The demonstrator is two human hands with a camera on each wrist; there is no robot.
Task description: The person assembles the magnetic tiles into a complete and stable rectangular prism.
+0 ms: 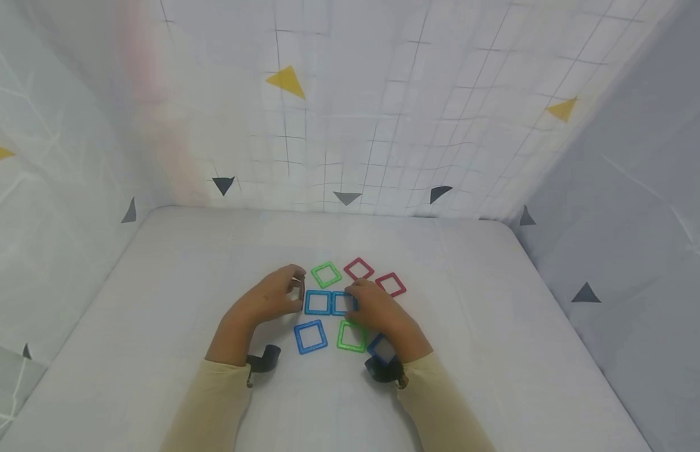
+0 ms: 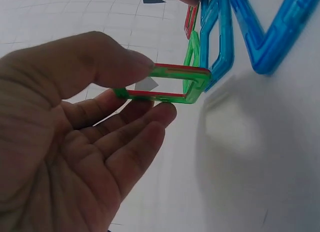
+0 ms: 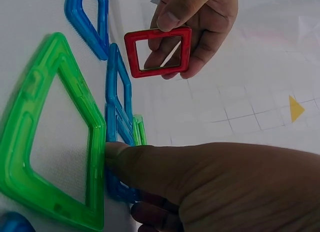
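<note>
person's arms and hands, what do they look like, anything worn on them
The left sleeve and right sleeve are long, plain and beige, ending near the wrists. A black bent fitting sits at the left wrist and a black rounded fitting at the right. The left hand and right hand wear no gloves.

Soft, even light fills the head view; a pinkish tint marks the wall (image 1: 361,113), upper left. The left wrist view shows a blurry shadow on the tabletop (image 2: 280,167), right of centre.
</note>
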